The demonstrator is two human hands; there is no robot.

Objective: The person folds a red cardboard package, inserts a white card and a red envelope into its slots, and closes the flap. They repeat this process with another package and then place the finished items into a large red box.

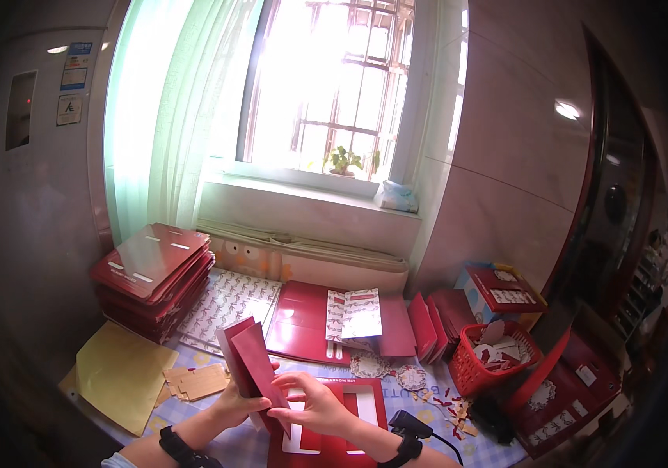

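Note:
My left hand (233, 405) grips a red folded card (244, 357) by its lower left part, holding it tilted above the table. My right hand (313, 401) pinches the lower right edge of the card's front flap (261, 362) between thumb and fingers. The folded layers stand slightly apart at the top. Beneath my right hand lies a red card sheet with white cut-out shapes (363, 403), partly covered by the hand and wrist. Beyond the hands, a larger red folder (300, 316) lies flat, with white leaf-patterned cards (362, 316) at its right side.
A tall stack of red folders (155, 263) stands left, near a yellow sheet (123, 374) and tan card pieces (196, 381). Rightward are standing red cards (425, 327), a red plastic basket (468, 365) of paper pieces, a box (474, 292), round paper cut-outs (410, 377) and scraps (457, 415).

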